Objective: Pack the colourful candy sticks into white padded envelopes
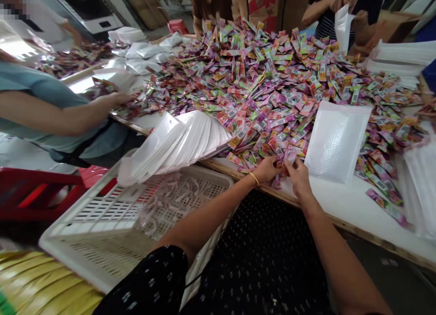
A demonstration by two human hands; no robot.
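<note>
Both my hands meet at the table's front edge over small printed snack packets. My left hand [267, 170], with a gold bracelet on the wrist, is closed on purple packets [279, 162]. Close by, my right hand [298, 175] pinches the same bunch from the other side; how many packets are in the fingers cannot be made out. Beyond them spreads a large heap of colourful packets [259, 87]. A white bubble mailer [337, 142] lies on the heap's edge, right of my right hand. Left of my hands, a fanned stack of white mailers [180, 144] rests over the table edge.
Below the mailer stack stands a white plastic crate [91, 224] with clear strips inside. More white envelopes [420, 183] lie at the right. A co-worker's arm [64, 112] reaches in from the left; another person's hands [347, 15] hold a mailer across the table. A red stool [41, 192] stands left.
</note>
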